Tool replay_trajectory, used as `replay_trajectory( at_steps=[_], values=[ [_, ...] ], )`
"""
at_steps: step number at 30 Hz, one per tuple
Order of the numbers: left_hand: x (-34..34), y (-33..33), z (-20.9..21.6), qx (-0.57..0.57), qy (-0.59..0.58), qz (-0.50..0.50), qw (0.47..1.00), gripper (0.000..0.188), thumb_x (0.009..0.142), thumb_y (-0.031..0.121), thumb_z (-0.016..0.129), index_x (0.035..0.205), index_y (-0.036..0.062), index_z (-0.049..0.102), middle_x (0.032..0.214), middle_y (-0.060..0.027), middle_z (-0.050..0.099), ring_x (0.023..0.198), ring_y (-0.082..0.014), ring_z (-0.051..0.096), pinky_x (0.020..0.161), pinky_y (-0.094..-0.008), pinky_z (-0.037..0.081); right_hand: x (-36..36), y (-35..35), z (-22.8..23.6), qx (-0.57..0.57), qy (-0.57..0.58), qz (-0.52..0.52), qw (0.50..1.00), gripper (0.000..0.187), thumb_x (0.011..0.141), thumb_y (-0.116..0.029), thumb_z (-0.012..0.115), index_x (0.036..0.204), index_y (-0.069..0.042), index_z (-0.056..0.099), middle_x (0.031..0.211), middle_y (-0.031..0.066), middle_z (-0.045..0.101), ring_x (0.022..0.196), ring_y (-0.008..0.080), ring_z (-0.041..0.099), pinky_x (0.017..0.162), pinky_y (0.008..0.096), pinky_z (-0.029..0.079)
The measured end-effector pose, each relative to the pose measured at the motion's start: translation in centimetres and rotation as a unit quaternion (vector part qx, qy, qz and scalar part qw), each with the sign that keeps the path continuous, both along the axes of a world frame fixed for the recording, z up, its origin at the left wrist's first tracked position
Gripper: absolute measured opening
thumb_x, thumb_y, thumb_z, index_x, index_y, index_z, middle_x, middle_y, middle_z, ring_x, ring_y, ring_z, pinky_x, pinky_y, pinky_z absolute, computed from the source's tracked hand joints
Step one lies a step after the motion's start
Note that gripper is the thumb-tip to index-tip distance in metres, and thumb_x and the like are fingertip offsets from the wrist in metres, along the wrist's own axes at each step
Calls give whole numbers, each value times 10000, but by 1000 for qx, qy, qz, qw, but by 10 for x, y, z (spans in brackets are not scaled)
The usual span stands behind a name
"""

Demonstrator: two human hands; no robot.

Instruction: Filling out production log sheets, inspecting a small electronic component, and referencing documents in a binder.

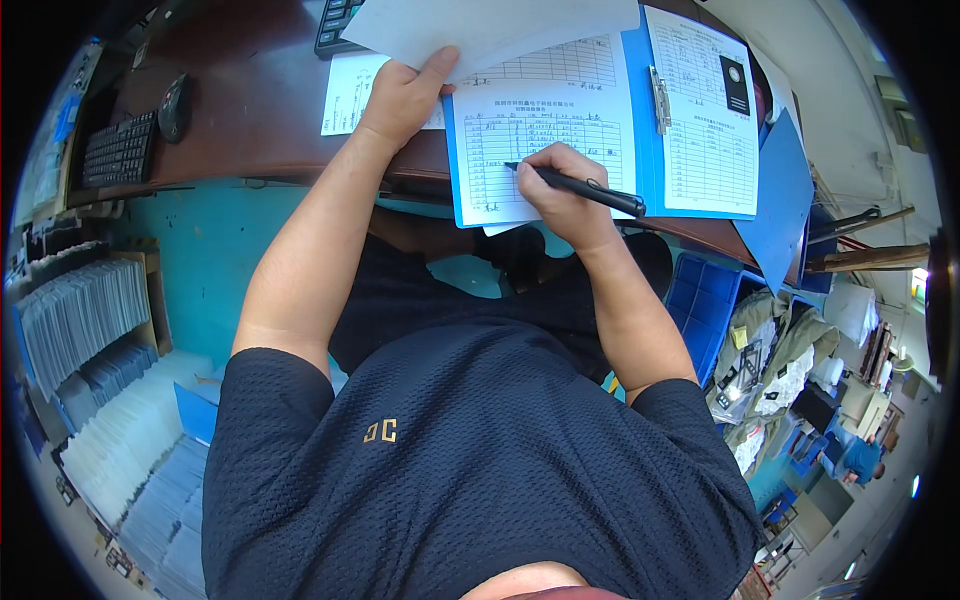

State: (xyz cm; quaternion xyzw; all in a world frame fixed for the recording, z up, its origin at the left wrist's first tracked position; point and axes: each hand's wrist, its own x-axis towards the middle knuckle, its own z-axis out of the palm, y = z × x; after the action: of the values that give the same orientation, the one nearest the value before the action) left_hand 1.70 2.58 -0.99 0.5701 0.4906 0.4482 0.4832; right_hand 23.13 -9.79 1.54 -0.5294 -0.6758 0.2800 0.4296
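Note:
A blue folder lies spread at the front of the desk, with printed table forms on both sides. In my right hand is a black pen, its tip on a row of the left-hand form, partly filled in by handwriting. My left hand pinches a white sheet at its lower edge, thumb on top, holding it folded up over the upper part of the forms. A metal clip sits beside the folder's spine.
The brown desk carries a keyboard, a mouse, a calculator and a loose handwritten sheet. Another blue folder hangs past the right edge. Blue crates stand right, stacked papers left. Someone in blue is far right.

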Motion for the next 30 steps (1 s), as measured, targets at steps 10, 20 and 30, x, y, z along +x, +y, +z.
replay_trajectory(
  at_steps=[10,20,30],
  values=[
    [2,-4,6,-3,33,4,999,508,977,438,645,1052,-59,712,879,-107,720,786,-174,654,749,-305,521,16,-2,0,-68,86,-31,994,111,833,-90,719,861,12,688,735,57,674,638,105,614,607,250,506],
    [-1,0,3,-9,25,-29,999,535,987,465,632,1148,-44,668,1013,-105,692,862,-172,662,771,-290,516,37,4,15,-37,43,12,998,208,807,-105,741,982,4,716,908,96,676,779,165,652,707,268,530],
    [3,0,1,-3,-5,0,1000,476,990,424,638,1093,-37,694,917,-89,707,807,-159,641,757,-302,514,33,1,-1,-86,27,6,996,243,839,-196,751,938,24,723,836,132,720,733,192,680,685,297,542]
  ],
)
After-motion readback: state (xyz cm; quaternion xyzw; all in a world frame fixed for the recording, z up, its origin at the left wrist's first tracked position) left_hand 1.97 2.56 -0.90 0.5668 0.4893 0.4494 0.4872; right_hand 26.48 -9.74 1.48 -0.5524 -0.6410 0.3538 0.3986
